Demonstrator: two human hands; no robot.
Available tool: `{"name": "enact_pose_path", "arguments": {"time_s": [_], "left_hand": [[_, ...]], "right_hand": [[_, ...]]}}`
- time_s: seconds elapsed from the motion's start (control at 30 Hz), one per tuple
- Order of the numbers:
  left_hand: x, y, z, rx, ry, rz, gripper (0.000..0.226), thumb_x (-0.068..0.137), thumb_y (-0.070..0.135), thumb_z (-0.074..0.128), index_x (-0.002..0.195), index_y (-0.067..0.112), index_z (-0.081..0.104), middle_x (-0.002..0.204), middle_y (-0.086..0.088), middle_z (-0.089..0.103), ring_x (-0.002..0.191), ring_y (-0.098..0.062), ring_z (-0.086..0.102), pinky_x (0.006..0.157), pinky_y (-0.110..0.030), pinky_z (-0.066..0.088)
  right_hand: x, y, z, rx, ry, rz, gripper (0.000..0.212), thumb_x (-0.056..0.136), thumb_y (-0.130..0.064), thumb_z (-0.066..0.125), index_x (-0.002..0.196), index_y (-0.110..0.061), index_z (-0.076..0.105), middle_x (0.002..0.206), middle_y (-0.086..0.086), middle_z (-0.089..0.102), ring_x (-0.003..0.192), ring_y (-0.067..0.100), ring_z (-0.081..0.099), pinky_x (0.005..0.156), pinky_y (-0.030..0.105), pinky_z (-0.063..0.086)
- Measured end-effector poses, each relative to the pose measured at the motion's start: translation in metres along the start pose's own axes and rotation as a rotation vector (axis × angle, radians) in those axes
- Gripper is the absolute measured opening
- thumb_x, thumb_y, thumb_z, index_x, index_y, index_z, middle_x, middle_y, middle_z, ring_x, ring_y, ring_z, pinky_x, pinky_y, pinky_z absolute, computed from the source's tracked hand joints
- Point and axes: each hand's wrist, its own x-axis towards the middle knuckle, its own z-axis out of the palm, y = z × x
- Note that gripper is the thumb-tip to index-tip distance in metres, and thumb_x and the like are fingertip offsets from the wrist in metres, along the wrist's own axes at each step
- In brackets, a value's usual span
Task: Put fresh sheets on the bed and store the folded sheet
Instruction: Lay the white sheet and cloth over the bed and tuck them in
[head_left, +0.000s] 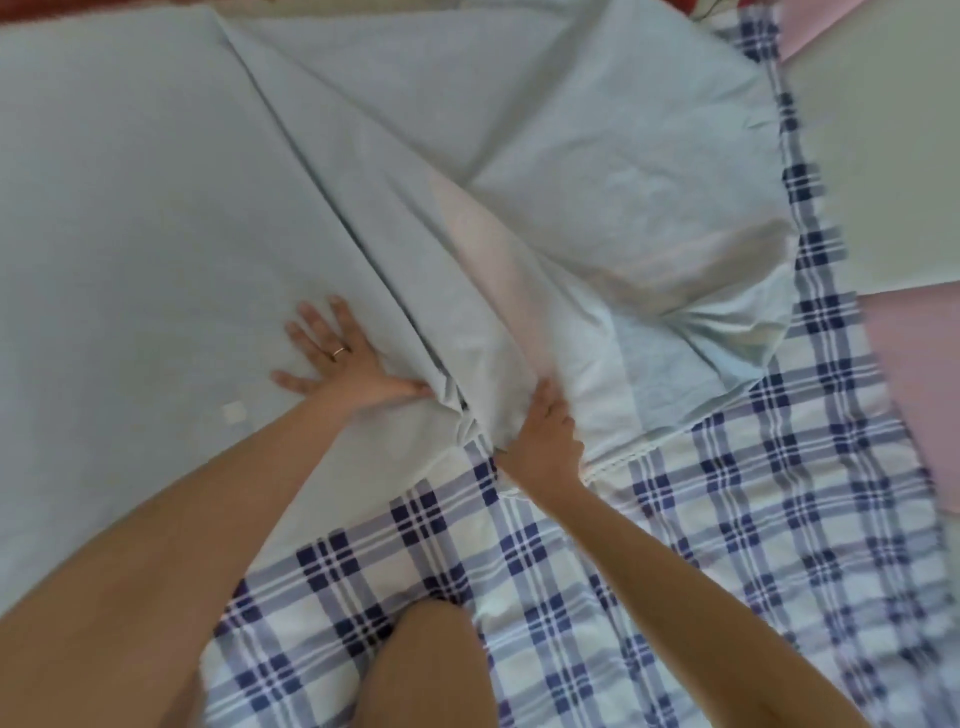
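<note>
Right grip on bunched pale blue sheet, left grip flat beside

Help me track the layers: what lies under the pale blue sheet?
A blue-and-white checked sheet shows past the near and right edges of the pale blue sheet, running under it. Whatever lies beneath its middle is covered.

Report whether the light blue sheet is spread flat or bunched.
Partly spread. The light blue sheet lies flat under the left hand, but bunches into folds where the right hand grips it.
</note>
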Motion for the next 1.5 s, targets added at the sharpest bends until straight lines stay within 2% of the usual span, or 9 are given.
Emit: {"name": "enact_pose_path", "arguments": {"time_s": [0.17, 0.3, 0.37, 0.43, 0.6, 0.77, 1.23, 1.37, 1.5], "left_hand": [[-0.005, 0.008, 0.000, 0.084, -0.018, -0.111, 0.171, 0.025, 0.081, 0.073, 0.130, 0.020, -0.047, 0.136, -0.013, -0.052, 0.130, -0.034, -0.042, 0.100, -0.075, -0.005], [-0.010, 0.014, -0.006, 0.094, -0.044, -0.109, 0.172, 0.023, 0.082, 0.073, 0.126, 0.020, -0.051, 0.133, -0.013, -0.054, 0.129, -0.034, -0.044, 0.101, -0.074, -0.005], [-0.014, 0.014, -0.007, 0.095, -0.054, -0.103, 0.171, 0.026, 0.082, 0.072, 0.125, 0.019, -0.051, 0.132, -0.013, -0.055, 0.129, -0.034, -0.044, 0.102, -0.073, -0.005], [-0.016, 0.013, -0.006, 0.098, -0.078, -0.106, 0.170, 0.028, 0.084, 0.070, 0.125, 0.018, -0.052, 0.131, -0.014, -0.056, 0.129, -0.035, -0.044, 0.102, -0.073, -0.004], [-0.014, 0.015, -0.002, 0.031, 0.006, -0.089, 0.154, 0.047, 0.081, 0.067, 0.135, 0.016, -0.042, 0.140, -0.015, -0.048, 0.134, -0.032, -0.037, 0.105, -0.069, -0.003], [0.008, 0.031, -0.013, -0.091, 0.277, 0.097, 0.116, 0.075, 0.048, 0.070, 0.149, 0.019, -0.014, 0.156, -0.008, -0.019, 0.143, -0.023, -0.017, 0.109, -0.065, 0.004], [0.097, 0.134, -0.090, -0.145, 0.097, -0.211, 0.171, 0.031, 0.061, 0.088, 0.134, 0.019, -0.043, 0.138, -0.028, -0.044, 0.131, -0.042, -0.037, 0.106, -0.060, -0.015], [0.103, 0.134, -0.092, -0.109, 0.041, -0.227, 0.171, 0.033, 0.063, 0.086, 0.130, 0.018, -0.047, 0.136, -0.027, -0.046, 0.130, -0.042, -0.039, 0.106, -0.059, -0.017], [0.102, 0.139, -0.098, -0.117, 0.013, -0.267, 0.173, 0.030, 0.063, 0.086, 0.129, 0.018, -0.047, 0.136, -0.025, -0.048, 0.130, -0.040, -0.039, 0.105, -0.064, -0.010]], "right_hand": [[0.052, 0.029, -0.075, -0.010, -0.085, -0.007, 0.038, 0.090, -0.029, 0.055, 0.120, -0.007, 0.049, 0.103, 0.007, 0.060, 0.090, 0.026, 0.058, 0.072, 0.029, 0.044], [0.116, 0.066, -0.178, 0.992, 0.122, 0.312, 0.039, 0.098, -0.010, 0.036, 0.132, 0.004, 0.045, 0.093, 0.006, 0.057, 0.099, 0.009, 0.064, 0.055, 0.016, 0.044], [0.140, 0.069, -0.227, 1.511, 0.291, 0.199, 0.042, 0.099, -0.012, 0.035, 0.141, -0.007, 0.038, 0.095, 0.002, 0.056, 0.083, 0.002, 0.064, 0.061, 0.016, 0.050], [0.146, 0.060, -0.264, 1.819, 0.365, 0.022, 0.053, 0.100, -0.027, 0.040, 0.149, -0.027, 0.018, 0.134, 0.009, 0.048, 0.114, 0.021, 0.057, 0.083, 0.038, 0.054], [0.144, 0.043, -0.247, 0.681, 0.427, -0.158, 0.119, 0.075, -0.044, 0.075, 0.149, -0.018, -0.015, 0.158, 0.012, -0.010, 0.145, 0.030, 0.001, 0.115, 0.053, 0.014], [0.149, 0.055, -0.163, 0.179, 0.134, -0.041, 0.101, 0.087, -0.035, 0.064, 0.148, -0.031, -0.016, 0.157, 0.006, -0.018, 0.145, 0.035, -0.003, 0.111, 0.057, 0.024], [0.255, 0.024, -0.217, 0.079, 0.605, -0.172, 0.093, 0.084, -0.019, 0.066, 0.151, -0.025, 0.001, 0.144, 0.016, 0.027, 0.122, 0.036, 0.044, 0.080, 0.040, 0.049], [0.291, 0.000, -0.253, -0.008, 0.546, -0.194, 0.089, 0.088, -0.009, 0.053, 0.150, -0.035, -0.005, 0.082, 0.009, 0.058, 0.072, 0.024, 0.061, 0.058, 0.034, 0.052], [0.313, -0.025, -0.274, -0.082, 0.378, -0.275, 0.058, 0.089, -0.022, 0.054, 0.142, -0.028, 0.029, 0.093, 0.008, 0.061, 0.087, 0.028, 0.061, 0.068, 0.036, 0.050]]}}
